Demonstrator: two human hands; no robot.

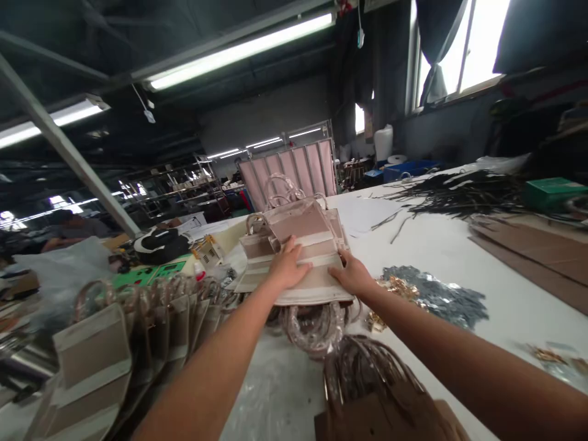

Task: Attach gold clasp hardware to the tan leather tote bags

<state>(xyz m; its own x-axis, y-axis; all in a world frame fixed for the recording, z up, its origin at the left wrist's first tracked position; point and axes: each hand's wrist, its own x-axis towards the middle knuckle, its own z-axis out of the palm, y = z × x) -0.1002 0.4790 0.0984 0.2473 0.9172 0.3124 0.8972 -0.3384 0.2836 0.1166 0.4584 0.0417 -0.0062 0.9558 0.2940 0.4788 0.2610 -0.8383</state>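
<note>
A stack of beige and cream striped handbag panels (305, 257), some with plastic-wrapped loop handles, lies on the white table in front of me. My left hand (287, 267) rests on the top panel, its fingers stretched and its thumb apart. At the panel's right edge is my right hand (353, 274), thumb over the top face and fingers round the side. A wrapped handle (315, 327) sticks out below the stack towards me. Nearer still, brown pieces with several thin handles (367, 380) lie between my forearms.
More striped bag panels (94, 355) stand in a row at the left. Grey metal pieces (436, 297) and gold fittings (399, 288) are heaped right of the stack. Beyond lie dark strips (441, 190), brown sheets (533, 251) and a green box (554, 193).
</note>
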